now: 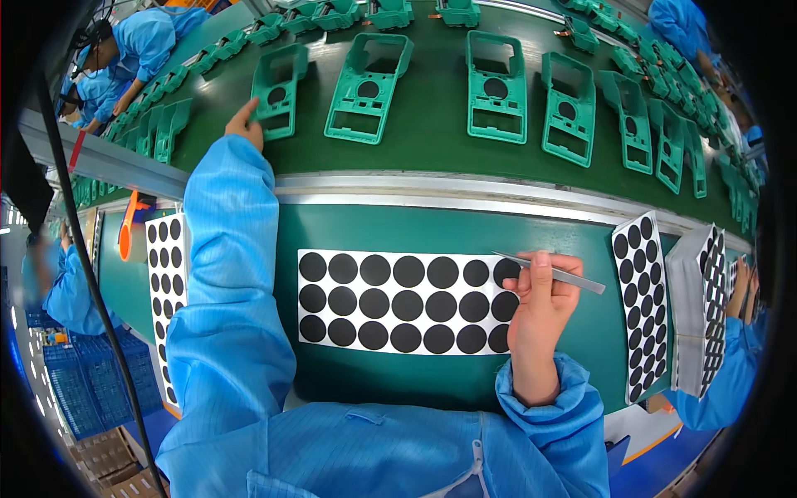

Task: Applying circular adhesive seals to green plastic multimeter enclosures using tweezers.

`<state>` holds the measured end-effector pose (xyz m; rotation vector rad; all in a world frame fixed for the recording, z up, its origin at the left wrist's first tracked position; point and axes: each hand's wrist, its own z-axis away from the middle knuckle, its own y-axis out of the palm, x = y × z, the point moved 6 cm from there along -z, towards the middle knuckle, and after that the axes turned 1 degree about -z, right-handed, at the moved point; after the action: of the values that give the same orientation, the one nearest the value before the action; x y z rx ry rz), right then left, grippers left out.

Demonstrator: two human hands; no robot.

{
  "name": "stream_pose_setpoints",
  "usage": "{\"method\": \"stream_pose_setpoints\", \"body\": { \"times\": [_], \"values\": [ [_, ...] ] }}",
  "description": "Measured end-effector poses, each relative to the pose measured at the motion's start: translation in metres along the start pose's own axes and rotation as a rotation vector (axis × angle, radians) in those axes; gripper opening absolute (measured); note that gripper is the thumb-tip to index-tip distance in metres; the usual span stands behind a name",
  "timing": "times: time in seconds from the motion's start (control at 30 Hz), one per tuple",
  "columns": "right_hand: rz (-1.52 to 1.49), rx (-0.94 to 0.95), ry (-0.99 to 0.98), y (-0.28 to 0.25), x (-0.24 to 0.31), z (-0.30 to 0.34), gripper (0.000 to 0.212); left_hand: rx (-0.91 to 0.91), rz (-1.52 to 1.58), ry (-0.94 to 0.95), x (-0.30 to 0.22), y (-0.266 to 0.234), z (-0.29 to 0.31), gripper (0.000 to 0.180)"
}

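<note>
My left hand reaches over the green belt and pinches the left edge of a green plastic housing, which has a black round pad in it. In my right hand is a pair of metal tweezers, held between thumb and fingers. Their tips point left over the upper right part of a white sheet of black round stickers. This sheet lies flat on the green worktable, and my right hand covers part of its right end.
More green housings stand along the conveyor belt, with smaller green parts behind. A metal rail divides belt and table. Sticker sheets and a thick stack sit at right. An orange tool lies left. Co-workers sit around.
</note>
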<state>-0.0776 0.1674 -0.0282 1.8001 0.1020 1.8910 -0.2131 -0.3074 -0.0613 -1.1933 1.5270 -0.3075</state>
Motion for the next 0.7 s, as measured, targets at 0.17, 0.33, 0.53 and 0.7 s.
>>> {"method": "stream_pose_setpoints", "body": {
  "times": [0.17, 0.33, 0.53, 0.7],
  "values": [
    [0.016, -0.022, 0.025, -0.005, -0.005, 0.0, 0.015, -0.024, -0.067, 0.396, -0.115, 0.004, 0.042, 0.034],
    [0.058, -0.019, -0.011, -0.005, -0.003, -0.003, 0.015, 0.452, -0.163, 0.589, -0.176, 0.049, 0.084, 0.028],
    [0.063, -0.007, -0.027, -0.007, -0.007, -0.002, 0.015, 0.472, -0.203, 0.561, -0.185, 0.05, 0.093, 0.027],
    [0.092, 0.022, -0.058, -0.002, -0.002, 0.0, 0.015, 0.233, -0.285, 0.219, -0.135, 0.032, 0.058, 0.027]
  ]
}}
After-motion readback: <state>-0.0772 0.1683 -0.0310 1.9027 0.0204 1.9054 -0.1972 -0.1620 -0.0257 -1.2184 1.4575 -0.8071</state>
